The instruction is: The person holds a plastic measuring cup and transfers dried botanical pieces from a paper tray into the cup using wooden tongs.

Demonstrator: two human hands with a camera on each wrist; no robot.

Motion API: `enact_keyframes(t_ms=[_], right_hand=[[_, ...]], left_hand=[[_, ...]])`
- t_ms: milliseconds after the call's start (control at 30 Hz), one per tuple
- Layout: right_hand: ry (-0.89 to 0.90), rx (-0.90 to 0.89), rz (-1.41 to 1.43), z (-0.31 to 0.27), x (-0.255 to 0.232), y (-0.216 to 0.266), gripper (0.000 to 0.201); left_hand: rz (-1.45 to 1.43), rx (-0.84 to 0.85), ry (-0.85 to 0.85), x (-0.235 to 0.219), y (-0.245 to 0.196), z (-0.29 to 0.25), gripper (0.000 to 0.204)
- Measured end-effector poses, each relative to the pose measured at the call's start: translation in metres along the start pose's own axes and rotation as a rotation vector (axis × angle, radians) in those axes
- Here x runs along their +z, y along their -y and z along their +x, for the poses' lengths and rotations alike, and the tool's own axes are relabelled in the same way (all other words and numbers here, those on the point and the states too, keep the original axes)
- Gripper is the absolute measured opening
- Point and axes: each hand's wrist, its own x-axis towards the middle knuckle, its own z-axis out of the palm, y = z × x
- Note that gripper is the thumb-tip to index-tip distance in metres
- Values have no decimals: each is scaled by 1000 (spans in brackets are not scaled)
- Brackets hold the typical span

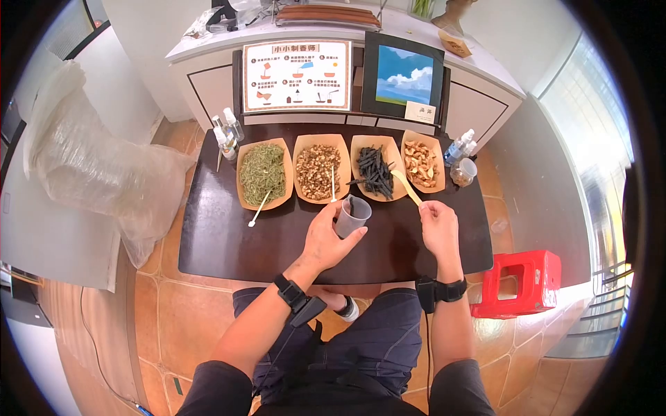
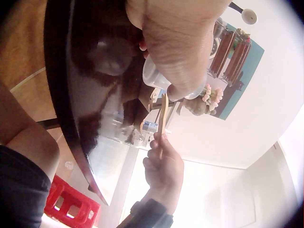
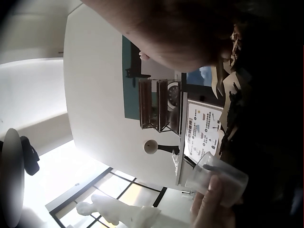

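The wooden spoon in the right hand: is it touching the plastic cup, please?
Apart. The head view shows the wooden spoon over the tray of dark sticks, with dark table between it and the plastic cup.

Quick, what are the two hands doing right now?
Left hand: grips a clear plastic cup above the table.
Right hand: pinches a wooden spoon by its handle.

A thumb [image 3: 209, 202] presses against a clear cup [image 3: 219, 178]. Behind it stand an instruction card [image 3: 203, 129] and a wall rack [image 3: 159, 104].
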Motion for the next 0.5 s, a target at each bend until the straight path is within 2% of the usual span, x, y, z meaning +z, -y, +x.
enact_keyframes(t_ms=[100, 167, 200, 233, 300, 500], right_hand=[[-10, -69, -48, -3, 0, 7, 24], [-1, -320, -107, -8, -1, 18, 20], [-8, -396, -131, -9, 1, 20, 17], [-9, -396, -131, -10, 1, 24, 17], [-6, -536, -272, -11, 2, 30, 15], [-42, -697, -376, -1, 18, 37, 10]], left_hand=[[-2, -46, 18, -1, -3, 0, 60], [2, -57, 23, -2, -5, 0, 61], [5, -62, 29, -2, -6, 0, 61], [9, -66, 34, -3, -6, 1, 61], [15, -50, 24, -1, -2, 0, 62], [3, -63, 34, -1, -2, 0, 62]])
